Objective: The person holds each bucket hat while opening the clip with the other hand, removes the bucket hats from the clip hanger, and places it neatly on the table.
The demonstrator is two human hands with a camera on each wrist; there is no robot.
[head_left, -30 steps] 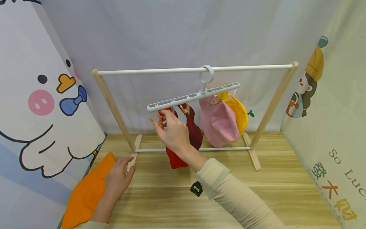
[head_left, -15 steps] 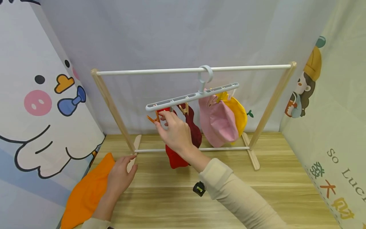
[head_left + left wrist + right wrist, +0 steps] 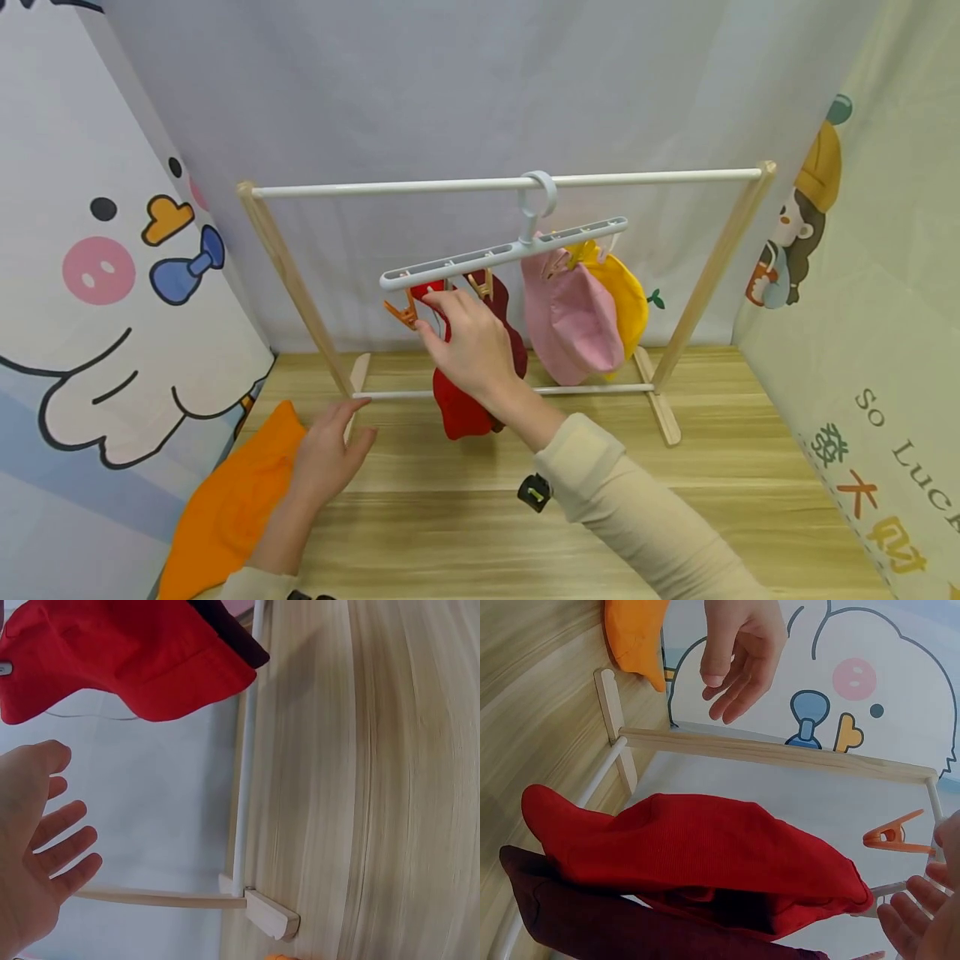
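A pale wall at three o'clock, lettered "So Luc…" and "發大财", flanks the wood-grain desk and its rack. A grey hanger hangs from the bar. An orange hat lies at eight o'clock from the loose-fingered left hand. A red hat hangs at six o'clock from the right hand, its fingers released, an orange clip just beside them at nine o'clock.

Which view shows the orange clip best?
The right wrist view: there the orange clip shows largest, its V shape standing out against the pale backdrop. The head view shows it smaller, under the hanger beside the right hand; the left wrist view does not show it.
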